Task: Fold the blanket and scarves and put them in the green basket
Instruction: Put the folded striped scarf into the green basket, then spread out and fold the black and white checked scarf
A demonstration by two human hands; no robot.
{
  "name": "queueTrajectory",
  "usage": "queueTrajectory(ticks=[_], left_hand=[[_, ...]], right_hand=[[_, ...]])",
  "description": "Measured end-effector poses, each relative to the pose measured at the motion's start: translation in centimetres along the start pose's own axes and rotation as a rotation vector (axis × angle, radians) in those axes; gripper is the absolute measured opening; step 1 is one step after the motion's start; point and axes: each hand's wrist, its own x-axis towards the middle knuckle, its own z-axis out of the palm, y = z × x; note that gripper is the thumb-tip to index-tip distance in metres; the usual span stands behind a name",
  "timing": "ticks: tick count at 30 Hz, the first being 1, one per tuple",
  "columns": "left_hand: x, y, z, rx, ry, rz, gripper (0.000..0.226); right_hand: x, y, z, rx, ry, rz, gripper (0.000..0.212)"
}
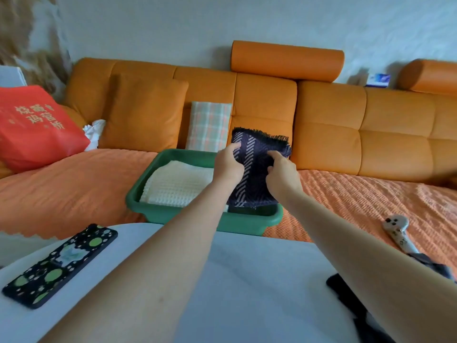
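Scarf [257, 169], navy and folded, stands tilted between both hands, its long axis running away from them, lower end in the green basket [158, 214]. Left hand [228, 163] and right hand [280, 175] pinch it; the cream blanket [176, 185] lies left of the left hand.

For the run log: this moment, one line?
both hands: left hand, right hand | holding folded navy scarf | over green basket

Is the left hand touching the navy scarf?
Touching. In the head view, the left hand has its fingertips pressed on the folded navy scarf, with no gap visible, while the right hand grips the scarf's other edge over the green basket.
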Motion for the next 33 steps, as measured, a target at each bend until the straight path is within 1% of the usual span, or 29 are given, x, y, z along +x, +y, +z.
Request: queueTrajectory(ticks=[3, 5, 6, 7, 9, 11, 14, 16, 18, 20, 21, 23, 25, 27, 29, 32, 33], left_hand=[[2.1, -1.9, 1.8, 0.069, 0.022, -0.01, 0.061], [3.1, -3.6, 3.5, 0.18, -0.034, -0.073, 0.059], [3.1, -4.6, 4.3, 0.289, -0.087, -0.098, 0.056], [3.0, -5.6, 5.0, 0.424, -0.156, -0.102, 0.051], [2.0, -7.1, 5.7, 0.678, -0.279, -0.041, 0.04], [1.2, -7.6, 5.8, 0.847, -0.353, 0.015, 0.033], [1.2, -7.5, 5.3, 0.917, -0.355, -0.014, 0.036], [1.1, -7.3, 4.8, 0.943, -0.358, 0.011, 0.036], [0.8, -7.3, 4.4, 0.944, -0.354, 0.059, 0.035], [0.3, -7.1, 3.9, 0.898, -0.321, 0.087, 0.035], [0.0, -7.0, 3.5, 0.861, -0.304, 0.088, 0.034], [-1.0, -6.7, 2.6, 0.741, -0.28, 0.063, 0.033], [-3.1, -6.3, 1.8, 0.606, -0.27, 0.062, 0.035], [-6.2, -5.9, 1.0, 0.522, -0.271, 0.101, 0.037], [-9.8, -5.4, 0.7, 0.461, -0.257, 0.143, 0.037], [-15.5, -4.6, 0.9, 0.465, -0.171, 0.217, 0.043], [-17.4, -4.4, 1.2, 0.442, -0.187, 0.217, 0.042]], right_hand=[[2.3, 1.3, 2.7, -0.076, -0.013, 0.007, 0.053], [3.3, 2.5, 4.3, -0.152, -0.019, 0.024, 0.049], [3.5, 3.0, 5.1, -0.215, -0.042, 0.03, 0.046], [3.5, 3.4, 6.1, -0.287, -0.093, 0.034, 0.042], [3.1, 3.7, 8.4, -0.455, -0.279, 0.014, 0.037], [2.5, 3.8, 10.1, -0.609, -0.46, -0.022, 0.038], [2.6, 3.8, 9.6, -0.676, -0.588, -0.067, 0.038], [2.7, 3.7, 8.8, -0.728, -0.636, -0.062, 0.039], [2.5, 3.7, 8.3, -0.799, -0.618, -0.099, 0.045], [2.4, 4.0, 8.2, -0.828, -0.518, -0.202, 0.044], [2.1, 4.3, 7.8, -0.813, -0.456, -0.257, 0.041], [1.0, 4.9, 6.2, -0.683, -0.338, -0.323, 0.035], [-1.6, 5.7, 3.5, -0.5, -0.251, -0.284, 0.036], [-5.2, 7.5, 0.7, -0.404, -0.166, -0.216, 0.037], [-9.7, 9.9, -2.0, -0.427, -0.158, -0.119, 0.038], [-17.1, 13.0, -4.6, -0.542, -0.18, 0.007, 0.047], [-19.6, 13.6, -5.0, -0.579, -0.19, 0.045, 0.051]])
